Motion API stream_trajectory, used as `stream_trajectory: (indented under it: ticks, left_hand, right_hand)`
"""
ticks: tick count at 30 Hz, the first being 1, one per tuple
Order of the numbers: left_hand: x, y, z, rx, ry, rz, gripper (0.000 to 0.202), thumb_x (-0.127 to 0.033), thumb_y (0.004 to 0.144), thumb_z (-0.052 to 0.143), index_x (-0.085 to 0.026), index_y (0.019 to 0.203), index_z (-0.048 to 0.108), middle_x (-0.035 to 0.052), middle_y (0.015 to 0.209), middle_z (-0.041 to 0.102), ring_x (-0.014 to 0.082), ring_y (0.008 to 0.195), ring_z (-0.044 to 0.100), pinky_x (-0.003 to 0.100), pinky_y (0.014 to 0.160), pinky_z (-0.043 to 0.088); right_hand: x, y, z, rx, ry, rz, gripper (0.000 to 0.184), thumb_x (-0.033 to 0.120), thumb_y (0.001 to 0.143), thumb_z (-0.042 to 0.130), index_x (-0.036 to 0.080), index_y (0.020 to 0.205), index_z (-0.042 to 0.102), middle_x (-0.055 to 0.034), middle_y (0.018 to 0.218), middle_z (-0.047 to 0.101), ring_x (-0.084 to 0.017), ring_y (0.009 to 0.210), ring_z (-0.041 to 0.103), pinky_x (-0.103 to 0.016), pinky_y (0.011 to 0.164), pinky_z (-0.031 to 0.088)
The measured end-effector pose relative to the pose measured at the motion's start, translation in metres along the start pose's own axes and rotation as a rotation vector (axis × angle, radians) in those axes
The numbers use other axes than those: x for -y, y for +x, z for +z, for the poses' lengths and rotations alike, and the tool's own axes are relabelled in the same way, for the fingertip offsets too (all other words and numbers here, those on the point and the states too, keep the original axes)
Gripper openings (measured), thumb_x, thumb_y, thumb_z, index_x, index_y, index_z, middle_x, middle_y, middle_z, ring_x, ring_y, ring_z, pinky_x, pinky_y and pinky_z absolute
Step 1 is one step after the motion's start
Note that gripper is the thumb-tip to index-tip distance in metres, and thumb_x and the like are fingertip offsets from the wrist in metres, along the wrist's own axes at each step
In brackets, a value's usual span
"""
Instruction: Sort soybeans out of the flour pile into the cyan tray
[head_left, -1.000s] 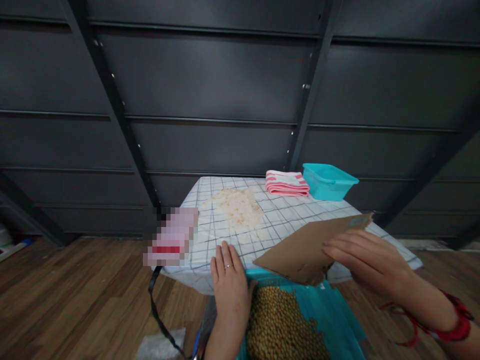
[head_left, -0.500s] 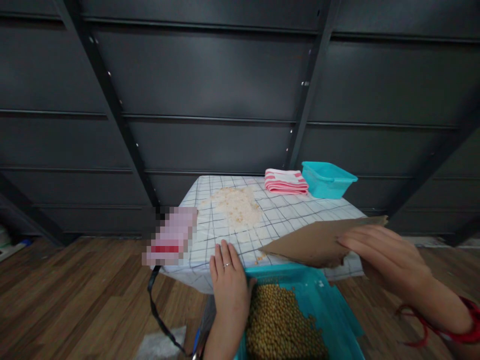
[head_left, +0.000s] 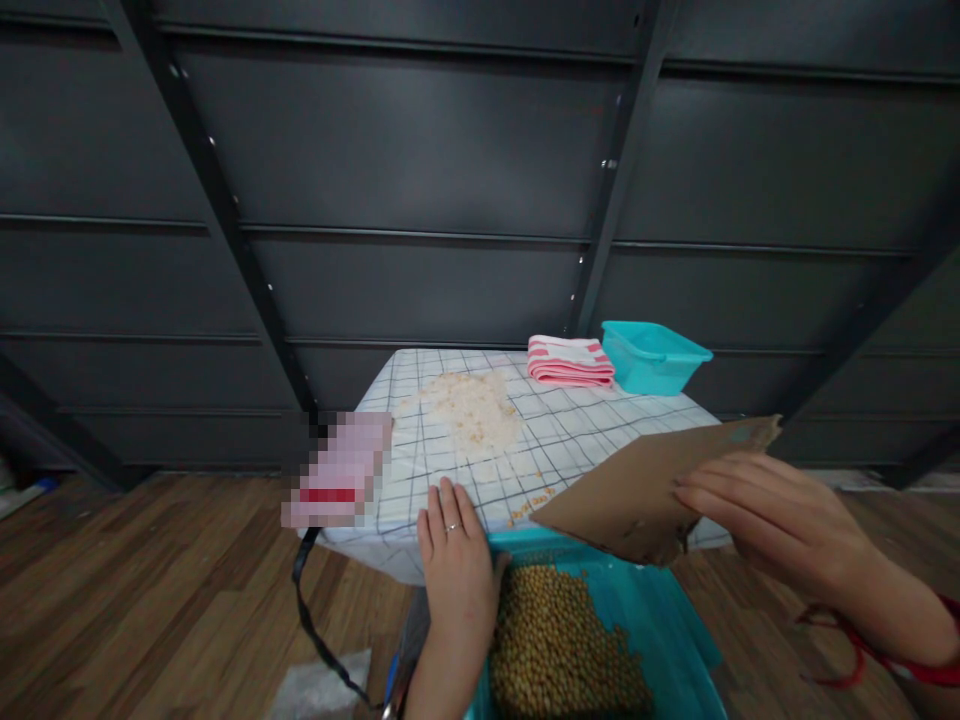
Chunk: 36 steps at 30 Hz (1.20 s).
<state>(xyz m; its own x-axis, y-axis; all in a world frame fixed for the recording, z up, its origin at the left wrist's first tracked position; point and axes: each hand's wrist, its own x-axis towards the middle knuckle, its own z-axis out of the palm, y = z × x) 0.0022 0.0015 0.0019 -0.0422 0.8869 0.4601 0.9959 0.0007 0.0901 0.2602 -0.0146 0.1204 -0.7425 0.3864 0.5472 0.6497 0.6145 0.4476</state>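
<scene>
My right hand [head_left: 757, 500] grips a piece of brown cardboard [head_left: 637, 480], thumb and fingers on its right end. The cardboard is tilted, its left tip low by the table edge. Near that tip several small orange pieces, maybe split beans [head_left: 534, 503], lie on the cloth. My left hand [head_left: 459, 550], with a ring on one finger, lies with fingers stretched out at the front edge of the checked tablecloth [head_left: 409, 470]. Its thumb is at the rim of a turquoise bin [head_left: 679, 620]. Yellow-brown beans [head_left: 559, 640] fill much of the bin's left side.
A patch of pale powder or flakes [head_left: 476, 405] is spread on the cloth. At the back right sit a folded pink-striped towel [head_left: 571, 362] and a small turquoise basket [head_left: 652, 360]. A blurred-out pink object [head_left: 345, 460] with a black strap is at the left corner.
The cardboard has risen and tilted slightly, moving a little right with my right hand. More orange pieces now show on the cloth beside its tip. My left hand stays in place.
</scene>
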Motion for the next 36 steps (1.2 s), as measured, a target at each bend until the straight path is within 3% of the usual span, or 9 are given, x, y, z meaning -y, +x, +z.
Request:
stream_trajectory:
  ticks: [3, 9, 15, 20, 26, 36]
  left_hand:
    - [0.0, 0.001, -0.001, -0.004, -0.001, -0.002, 0.07, -0.026, 0.056, 0.067, -0.001, 0.119, 0.046, 0.0207, 0.129, 0.044, 0.0331, 0.119, 0.04, 0.045, 0.096, 0.038]
    - [0.0, 0.0, -0.001, -0.022, 0.003, 0.001, 0.071, -0.027, 0.056, 0.067, -0.001, 0.118, 0.047, 0.021, 0.129, 0.044, 0.0337, 0.119, 0.041, 0.045, 0.096, 0.038]
    - [0.0, 0.0, 0.001, -0.029, 0.009, 0.006, 0.072, -0.028, 0.055, 0.068, -0.001, 0.118, 0.047, 0.0211, 0.127, 0.046, 0.0338, 0.118, 0.042, 0.045, 0.095, 0.039]
    - [0.0, -0.002, -0.002, -0.012, 0.01, 0.005, 0.068, -0.028, 0.058, 0.065, -0.001, 0.118, 0.047, 0.0205, 0.128, 0.045, 0.0334, 0.119, 0.04, 0.045, 0.096, 0.037]
    - [0.0, -0.003, -0.002, 0.002, 0.006, 0.007, 0.068, -0.028, 0.06, 0.064, -0.002, 0.119, 0.046, 0.0207, 0.129, 0.044, 0.0332, 0.12, 0.04, 0.045, 0.097, 0.036]
    - [0.0, -0.003, -0.001, 0.006, -0.015, 0.0, 0.066, -0.027, 0.061, 0.064, -0.003, 0.12, 0.045, 0.0212, 0.13, 0.044, 0.0333, 0.12, 0.038, 0.046, 0.098, 0.033]
  right_hand:
    - [0.002, 0.008, 0.002, -0.05, 0.02, -0.082, 0.039, 0.011, 0.088, 0.026, 0.028, 0.09, 0.061, 0.001, 0.082, 0.065, -0.014, 0.075, 0.058, -0.031, 0.067, 0.047]
    - [0.006, 0.018, 0.009, -0.069, -0.045, -0.098, 0.035, 0.008, 0.087, 0.028, 0.021, 0.083, 0.06, -0.0019, 0.077, 0.066, -0.015, 0.074, 0.057, -0.029, 0.067, 0.045]
    - [0.002, 0.021, 0.003, -0.11, -0.096, -0.149, 0.026, 0.008, 0.087, 0.03, 0.02, 0.091, 0.052, -0.0032, 0.077, 0.066, -0.015, 0.071, 0.058, -0.029, 0.064, 0.046]
    - [-0.007, 0.022, 0.007, -0.12, -0.157, -0.081, 0.034, 0.0, 0.079, 0.031, 0.022, 0.098, 0.049, -0.0049, 0.077, 0.064, -0.017, 0.07, 0.058, -0.032, 0.061, 0.047]
    - [-0.01, 0.03, 0.021, -0.123, -0.078, -0.035, 0.045, -0.002, 0.077, 0.033, 0.025, 0.111, 0.046, -0.0021, 0.078, 0.064, -0.017, 0.072, 0.059, -0.033, 0.061, 0.049]
    - [-0.012, 0.011, 0.012, -0.064, -0.072, -0.019, 0.05, -0.003, 0.075, 0.031, 0.028, 0.112, 0.043, -0.0022, 0.08, 0.064, -0.018, 0.072, 0.06, -0.035, 0.062, 0.05]
